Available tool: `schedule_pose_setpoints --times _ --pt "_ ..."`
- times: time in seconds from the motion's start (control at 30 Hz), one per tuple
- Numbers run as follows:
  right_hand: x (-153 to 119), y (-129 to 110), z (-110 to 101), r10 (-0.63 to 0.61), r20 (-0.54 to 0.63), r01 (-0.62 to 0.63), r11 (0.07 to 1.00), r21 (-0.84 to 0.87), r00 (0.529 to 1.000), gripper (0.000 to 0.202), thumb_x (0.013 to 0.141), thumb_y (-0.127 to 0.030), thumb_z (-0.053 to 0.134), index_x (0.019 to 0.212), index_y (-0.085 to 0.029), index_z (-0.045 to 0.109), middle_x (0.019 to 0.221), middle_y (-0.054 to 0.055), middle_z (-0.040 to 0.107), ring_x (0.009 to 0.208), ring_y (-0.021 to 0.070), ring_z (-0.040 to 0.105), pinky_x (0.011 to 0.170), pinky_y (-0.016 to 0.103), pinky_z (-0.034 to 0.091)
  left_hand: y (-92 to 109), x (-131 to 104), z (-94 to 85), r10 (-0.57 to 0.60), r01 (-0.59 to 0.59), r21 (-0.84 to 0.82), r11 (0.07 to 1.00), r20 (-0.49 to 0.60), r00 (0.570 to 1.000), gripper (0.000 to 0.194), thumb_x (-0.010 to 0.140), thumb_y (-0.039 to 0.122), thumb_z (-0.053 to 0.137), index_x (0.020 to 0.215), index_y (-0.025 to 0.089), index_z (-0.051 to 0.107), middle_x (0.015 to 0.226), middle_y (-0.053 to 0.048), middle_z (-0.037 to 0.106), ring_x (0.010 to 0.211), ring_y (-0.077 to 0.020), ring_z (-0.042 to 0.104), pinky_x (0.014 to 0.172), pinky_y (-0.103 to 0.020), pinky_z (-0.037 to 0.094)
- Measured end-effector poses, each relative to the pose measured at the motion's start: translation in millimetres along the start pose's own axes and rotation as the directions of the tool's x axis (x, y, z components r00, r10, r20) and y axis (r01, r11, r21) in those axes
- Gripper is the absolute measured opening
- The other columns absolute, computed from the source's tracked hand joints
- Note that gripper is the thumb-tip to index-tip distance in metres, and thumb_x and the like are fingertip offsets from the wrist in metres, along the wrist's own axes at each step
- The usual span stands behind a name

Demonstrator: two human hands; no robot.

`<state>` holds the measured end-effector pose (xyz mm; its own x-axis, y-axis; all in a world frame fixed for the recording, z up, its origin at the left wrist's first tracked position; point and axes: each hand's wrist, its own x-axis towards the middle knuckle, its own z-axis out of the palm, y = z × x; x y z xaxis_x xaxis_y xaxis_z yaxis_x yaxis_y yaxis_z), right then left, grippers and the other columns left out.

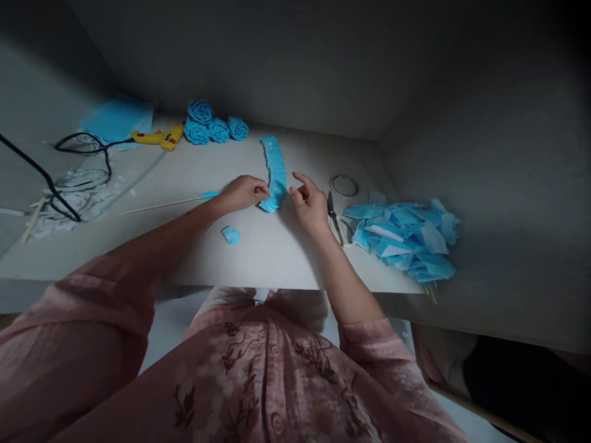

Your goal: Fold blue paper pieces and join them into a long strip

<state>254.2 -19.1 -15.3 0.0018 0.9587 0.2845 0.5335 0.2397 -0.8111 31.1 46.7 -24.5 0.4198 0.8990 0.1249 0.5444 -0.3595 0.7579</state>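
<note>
A long pleated strip of blue crepe-like material [276,163] lies lengthwise away from me on the white table. At its near left edge, my left hand [244,192] has its fingers curled in a pinch on the strip; the fingertips are partly hidden. To the right of the strip is my right hand [310,202], thumb and index finger apart, holding nothing. A thin stick with a blue tip [178,202] runs out from under my left hand. Nearer to me lies a small blue piece [231,235].
Several blue rosette flowers [197,131] sit at the back beside a yellow glue gun [159,137] with a black cord. Scissors [336,220], a wire ring [344,185] and a heap of blue pieces [409,237] lie right. White scraps [85,197] are left. Walls enclose the table [277,264].
</note>
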Motion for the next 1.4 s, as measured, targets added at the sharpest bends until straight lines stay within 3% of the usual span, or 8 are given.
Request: schedule_pose_setpoints --times 0.2,0.4,0.6,0.83,1.0,1.13,1.27,1.4 --pt "-1.6 1.1 3.7 -0.014 -0.073 0.018 0.998 0.066 0.997 0.058 0.104 -0.057 0.054 0.146 -0.022 0.071 0.086 0.004 0.069 0.082 0.0212 0.063 0.082 0.035 0.052 4.9 -1.3 -2.9 -0.003 0.005 -0.068 0.998 0.031 0.999 0.021 0.089 0.029 0.071 0.079 0.018 0.086 0.068 -0.004 0.073 0.063 -0.0164 0.056 0.064 -0.031 0.037" --pt "0.0 2.1 4.8 0.023 -0.110 -0.015 0.998 0.065 0.994 0.052 0.105 -0.050 0.053 0.145 -0.022 0.071 0.087 0.003 0.072 0.082 0.0211 0.064 0.085 0.035 0.053 4.3 2.2 2.4 -0.075 0.072 -0.165 0.984 -0.009 0.997 0.005 0.076 0.020 0.079 0.077 0.018 0.075 0.065 0.000 0.065 0.062 -0.0148 0.054 0.064 -0.030 0.038" --pt "0.3 4.6 5.8 -0.018 0.000 0.018 1.000 0.018 1.000 0.052 0.103 -0.032 0.051 0.151 -0.018 0.068 0.098 0.006 0.081 0.083 0.0193 0.068 0.084 0.032 0.054 4.7 2.3 4.6 -0.065 0.066 -0.201 0.977 0.011 0.998 0.008 0.078 0.024 0.076 0.077 0.017 0.074 0.066 0.001 0.065 0.063 -0.0138 0.055 0.064 -0.028 0.040" --pt "0.2 9.5 9.7 -0.027 0.063 0.027 1.000 -0.012 0.998 0.054 0.103 -0.027 0.048 0.153 -0.018 0.065 0.102 0.007 0.084 0.086 0.0192 0.072 0.088 0.034 0.055 14.7 -2.9 -0.9 -0.143 0.148 -0.181 0.972 0.039 0.989 0.023 0.088 0.030 0.066 0.081 0.014 0.081 0.065 0.000 0.064 0.059 -0.0129 0.049 0.059 -0.027 0.034" --pt "-0.1 6.5 8.4 -0.014 0.093 0.020 0.998 -0.064 0.996 0.056 0.105 -0.026 0.045 0.159 -0.017 0.060 0.110 0.009 0.085 0.096 0.0223 0.076 0.094 0.036 0.057 17.5 -7.0 -1.2 -0.135 0.140 -0.213 0.967 0.039 0.990 0.030 0.089 0.038 0.067 0.070 0.016 0.074 0.059 0.000 0.059 0.056 -0.0119 0.045 0.057 -0.026 0.033" --pt "-2.7 0.0 7.4 -0.018 0.190 0.049 0.986 -0.161 0.982 0.059 0.105 -0.019 0.042 0.162 -0.016 0.056 0.120 0.011 0.086 0.110 0.0261 0.077 0.102 0.040 0.057 18.0 -9.8 0.4 -0.133 0.140 -0.236 0.962 0.043 0.990 0.039 0.090 0.045 0.066 0.062 0.018 0.067 0.060 -0.001 0.061 0.056 -0.0119 0.046 0.057 -0.025 0.033" --pt "-7.0 -6.3 10.2 0.020 0.254 0.063 0.947 -0.315 0.967 0.058 0.108 -0.018 0.041 0.164 -0.017 0.055 0.127 0.011 0.085 0.118 0.0290 0.076 0.103 0.040 0.057 20.4 -12.4 -2.2 -0.176 0.168 -0.337 0.926 0.008 0.984 0.029 0.087 0.043 0.069 0.073 0.018 0.076 0.060 0.001 0.057 0.056 -0.0118 0.045 0.058 -0.025 0.033" --pt "-7.9 -6.1 14.4 0.005 0.263 0.090 0.934 -0.346 0.965 0.061 0.105 -0.011 0.043 0.165 -0.017 0.055 0.128 0.011 0.085 0.119 0.0288 0.074 0.103 0.041 0.057 20.9 -20.3 -16.6 -0.239 0.172 -0.474 0.863 -0.083 0.967 0.021 0.079 0.036 0.074 0.084 0.017 0.081 0.063 0.001 0.058 0.058 -0.0110 0.045 0.057 -0.025 0.032"
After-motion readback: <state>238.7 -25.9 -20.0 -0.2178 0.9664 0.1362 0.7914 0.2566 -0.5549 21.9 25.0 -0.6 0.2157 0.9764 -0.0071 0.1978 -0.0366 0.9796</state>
